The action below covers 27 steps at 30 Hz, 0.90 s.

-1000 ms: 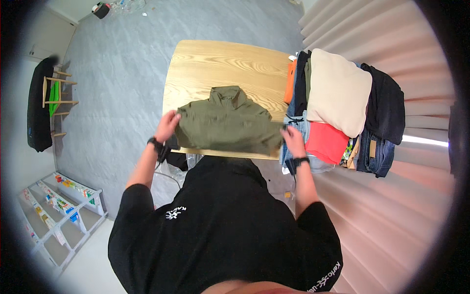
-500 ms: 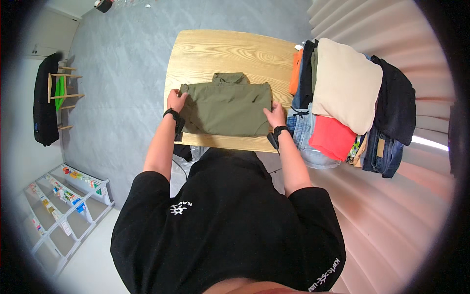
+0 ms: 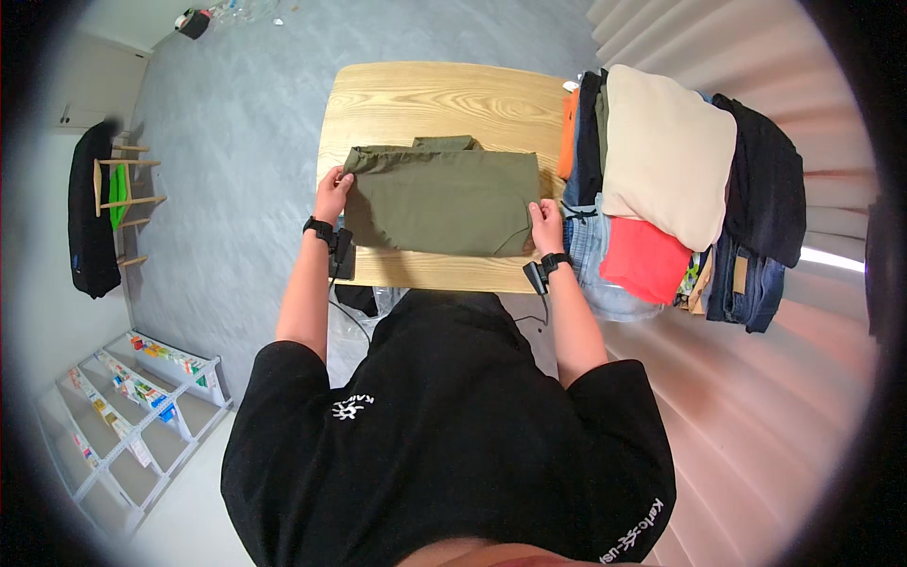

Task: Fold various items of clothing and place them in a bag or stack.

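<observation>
Seen from above, I stand at a pale wood-grained counter (image 3: 453,87) with an olive-green garment (image 3: 444,203) spread before me on its near half. The garment is folded into a wide rectangle, and a narrow strip of the same cloth shows beyond its far edge. My left hand (image 3: 333,193) pinches the left side near the far corner, thumb on top. My right hand (image 3: 545,227) pinches the right side, nearer to me; the cloth creases slightly beside it. Each wrist wears a black band with a small dark device, and I wear a black T-shirt (image 3: 453,406).

Just right of the counter sits a pile of folded clothes: a cream piece (image 3: 669,151) on top, a red one (image 3: 647,265) nearer me, light-blue denim (image 3: 586,248) beside it, a black garment (image 3: 767,180) at the far right and an orange edge (image 3: 569,134) at the left. A pleated pale curtain (image 3: 746,435) hangs beyond; grey floor (image 3: 246,123) lies left.
</observation>
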{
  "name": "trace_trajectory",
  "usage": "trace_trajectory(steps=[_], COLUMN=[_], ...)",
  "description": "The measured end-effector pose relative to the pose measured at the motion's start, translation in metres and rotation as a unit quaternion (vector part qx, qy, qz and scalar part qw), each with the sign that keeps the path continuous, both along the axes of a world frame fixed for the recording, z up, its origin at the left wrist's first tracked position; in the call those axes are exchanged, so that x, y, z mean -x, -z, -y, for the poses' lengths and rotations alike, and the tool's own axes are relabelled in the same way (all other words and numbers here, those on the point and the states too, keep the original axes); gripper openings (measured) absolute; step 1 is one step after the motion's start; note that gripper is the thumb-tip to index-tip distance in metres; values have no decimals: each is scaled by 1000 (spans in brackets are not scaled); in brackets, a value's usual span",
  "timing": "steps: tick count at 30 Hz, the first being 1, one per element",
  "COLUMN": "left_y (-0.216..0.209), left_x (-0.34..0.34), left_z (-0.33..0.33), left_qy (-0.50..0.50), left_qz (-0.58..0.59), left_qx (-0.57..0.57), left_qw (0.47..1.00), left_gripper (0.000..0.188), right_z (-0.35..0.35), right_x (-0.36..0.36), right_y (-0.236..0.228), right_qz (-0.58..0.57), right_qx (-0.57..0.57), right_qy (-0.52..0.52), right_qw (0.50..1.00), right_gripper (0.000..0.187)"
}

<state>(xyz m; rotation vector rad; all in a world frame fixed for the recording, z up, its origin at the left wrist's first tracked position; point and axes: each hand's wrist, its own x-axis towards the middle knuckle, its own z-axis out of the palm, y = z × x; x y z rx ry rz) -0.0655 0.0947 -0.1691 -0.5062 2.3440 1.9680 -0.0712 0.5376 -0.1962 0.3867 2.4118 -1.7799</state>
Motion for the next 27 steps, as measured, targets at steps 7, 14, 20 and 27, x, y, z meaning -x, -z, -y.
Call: trace_trajectory(steps=[7, 14, 20, 27], left_y=[12, 55, 41, 33], left_x=[21, -30, -35, -41], left_z=[-5, 0, -16, -38], left_qy=[-20, -8, -7, 15], left_qz=[71, 192, 227, 175], left_qx=[79, 151, 99, -17], left_qw=[994, 970, 969, 984], left_gripper=[37, 73, 65, 51], right_z=[2, 16, 8, -5], right_x=[-11, -50, -57, -47], right_y=[6, 3, 31, 1], right_qz=[43, 153, 177, 173], right_qx=[-106, -68, 9, 104], right_qy=[7, 16, -16, -25], right_qw=[993, 986, 984, 979], right_gripper=[32, 67, 50, 34])
